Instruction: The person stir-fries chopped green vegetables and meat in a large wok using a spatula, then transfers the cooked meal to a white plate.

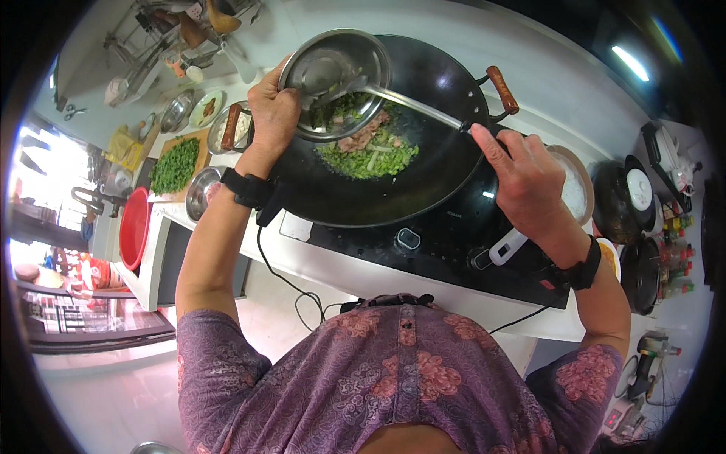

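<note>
My left hand (273, 109) grips the rim of a stainless steel bowl (340, 59), tilted over the left part of a large dark wok (448, 164). The long metal handle of a cooking utensil (420, 105) is in my right hand (524, 176); its head is at the bowl's inside. Inside the wok lie chopped green vegetables (391, 162) and pieces of pinkish meat (363, 136). Part of the food is hidden behind the bowl. The wok sits on a black glass cooktop (363, 241) and has wooden handles (502, 91).
Left of the wok are a steel bowl (198, 196), chopped greens (176, 164) on a wooden cutting board (202, 144), several small dishes and a red basin (134, 227). A pan with a pale handle (509, 247) stands right, near a dark pot (612, 210) and several bottles.
</note>
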`<state>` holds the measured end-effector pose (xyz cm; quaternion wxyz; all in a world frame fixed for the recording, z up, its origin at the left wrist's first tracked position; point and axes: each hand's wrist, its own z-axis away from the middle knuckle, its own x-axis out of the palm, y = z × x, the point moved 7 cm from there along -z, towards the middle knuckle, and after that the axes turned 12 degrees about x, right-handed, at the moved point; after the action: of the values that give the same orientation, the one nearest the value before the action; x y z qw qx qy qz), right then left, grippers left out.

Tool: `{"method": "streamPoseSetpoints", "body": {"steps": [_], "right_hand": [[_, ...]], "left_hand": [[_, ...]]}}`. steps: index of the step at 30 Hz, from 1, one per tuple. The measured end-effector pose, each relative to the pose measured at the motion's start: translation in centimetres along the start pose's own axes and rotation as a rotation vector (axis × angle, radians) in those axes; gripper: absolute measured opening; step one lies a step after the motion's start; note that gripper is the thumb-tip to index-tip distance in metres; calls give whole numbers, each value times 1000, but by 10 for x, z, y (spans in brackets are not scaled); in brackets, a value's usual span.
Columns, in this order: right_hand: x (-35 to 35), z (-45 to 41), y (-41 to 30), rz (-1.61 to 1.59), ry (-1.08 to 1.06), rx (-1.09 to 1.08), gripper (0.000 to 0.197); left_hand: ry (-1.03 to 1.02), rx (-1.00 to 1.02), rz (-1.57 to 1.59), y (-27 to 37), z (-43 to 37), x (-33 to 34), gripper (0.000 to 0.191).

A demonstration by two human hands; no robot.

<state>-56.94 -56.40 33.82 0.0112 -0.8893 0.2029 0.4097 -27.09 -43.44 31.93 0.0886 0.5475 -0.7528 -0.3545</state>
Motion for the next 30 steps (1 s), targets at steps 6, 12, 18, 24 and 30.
{"method": "streamPoseSetpoints", "body": {"steps": [6, 12, 18, 24, 30], "right_hand": [[-8, 3, -2, 102, 31, -46, 47], [-21, 14, 22, 165, 26, -78, 51], [-8, 17, 43, -131, 74, 191, 55], [5, 28, 27, -221, -18, 243, 55], [-14, 29, 8, -148, 29, 107, 53]], "left_hand": [[68, 300, -32, 19, -11, 22, 55], [67, 597, -374, 46, -17, 28, 59], [107, 382, -152, 49, -19, 18, 56], [177, 254, -15, 47, -14, 3, 54], [261, 277, -167, 57, -3, -7, 48]]}}
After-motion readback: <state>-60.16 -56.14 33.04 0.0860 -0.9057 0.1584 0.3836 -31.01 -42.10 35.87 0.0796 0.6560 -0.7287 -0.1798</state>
